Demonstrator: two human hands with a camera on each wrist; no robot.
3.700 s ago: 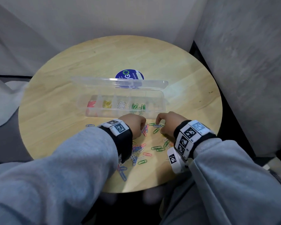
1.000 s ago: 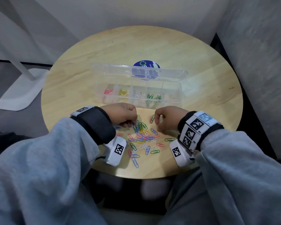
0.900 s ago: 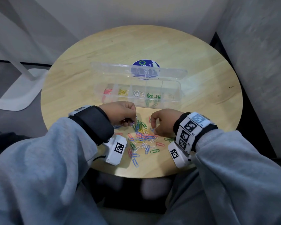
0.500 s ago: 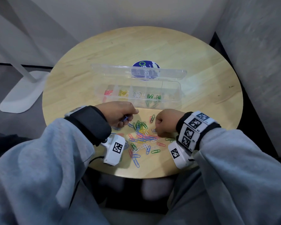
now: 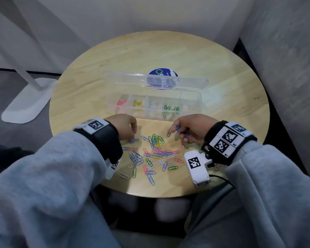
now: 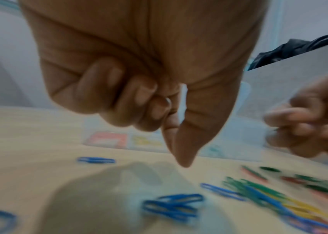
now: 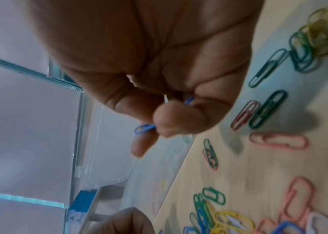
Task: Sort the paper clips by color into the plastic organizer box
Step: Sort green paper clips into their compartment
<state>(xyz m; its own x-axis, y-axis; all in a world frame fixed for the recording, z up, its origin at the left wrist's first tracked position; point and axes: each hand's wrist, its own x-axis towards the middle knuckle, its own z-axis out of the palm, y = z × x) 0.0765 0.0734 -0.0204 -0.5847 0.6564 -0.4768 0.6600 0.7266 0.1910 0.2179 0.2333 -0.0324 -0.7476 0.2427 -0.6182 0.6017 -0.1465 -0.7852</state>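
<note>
The clear organizer box (image 5: 201, 102) stands open across the middle of the round table, its lid (image 5: 132, 78) raised behind it. From left to right its compartments hold pink (image 5: 121, 102), yellow (image 5: 138, 103), white (image 5: 153, 105) and green clips (image 5: 170, 109); the rightmost looks bare. A mixed pile of loose clips (image 5: 155, 154) lies in front of it. My right hand (image 5: 177, 130) hovers over the pile's right edge and pinches blue clips (image 7: 144, 127) between thumb and fingers. My left hand (image 5: 133, 130) is curled at the pile's left edge with nothing seen in it, above blue clips (image 6: 171, 205).
A round blue sticker (image 5: 162, 72) shows behind the lid. The table edge (image 5: 150, 194) runs close under the pile. A grey wall (image 5: 284, 68) rises at the right, and a white stand base (image 5: 29, 101) sits on the floor at the left.
My right hand has lifted off the pile with blue clips pinched in it. The blue clip seen in my left hand half a second ago no longer shows there.
</note>
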